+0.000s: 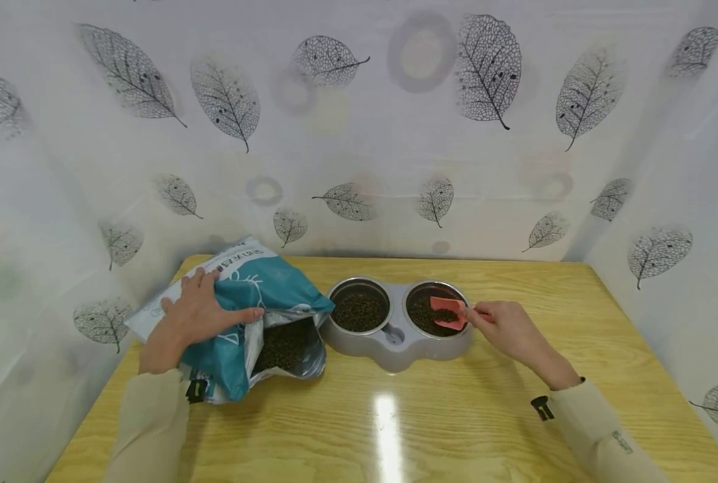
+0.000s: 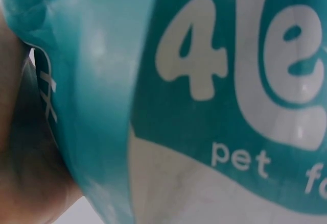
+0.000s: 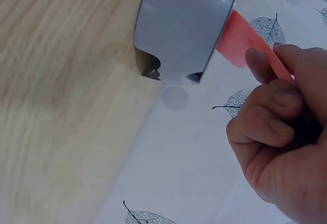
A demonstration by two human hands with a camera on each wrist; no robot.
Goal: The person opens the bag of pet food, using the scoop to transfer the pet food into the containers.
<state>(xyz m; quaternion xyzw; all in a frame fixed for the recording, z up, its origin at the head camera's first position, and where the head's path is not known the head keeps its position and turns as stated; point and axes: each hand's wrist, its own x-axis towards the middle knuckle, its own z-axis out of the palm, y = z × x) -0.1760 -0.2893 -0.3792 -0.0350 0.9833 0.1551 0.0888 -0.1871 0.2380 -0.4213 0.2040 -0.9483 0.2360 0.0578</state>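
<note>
On the table's left lies a teal and white pet food bag [image 1: 280, 278], its mouth gaping toward the right front and brown kibble [image 1: 283, 347] showing inside. My left hand [image 1: 194, 316] rests on top of it with the fingers spread and the thumb near the mouth's edge. My right hand [image 1: 513, 330] grips the handle of a pink scoop [image 1: 445, 304], whose blade holds some kibble inside the right bowl of a grey double feeder [image 1: 393, 359]. In the right wrist view the scoop [image 3: 239, 39] leans over the feeder's rim, with fingers curled round its handle.
The feeder's left bowl holds kibble [image 1: 359, 314] and stands close to the bag's mouth. Everything sits on a yellow wood-grain table [image 1: 455, 422]. A white leaf-print sheet [image 1: 359, 154] hangs behind and along both sides.
</note>
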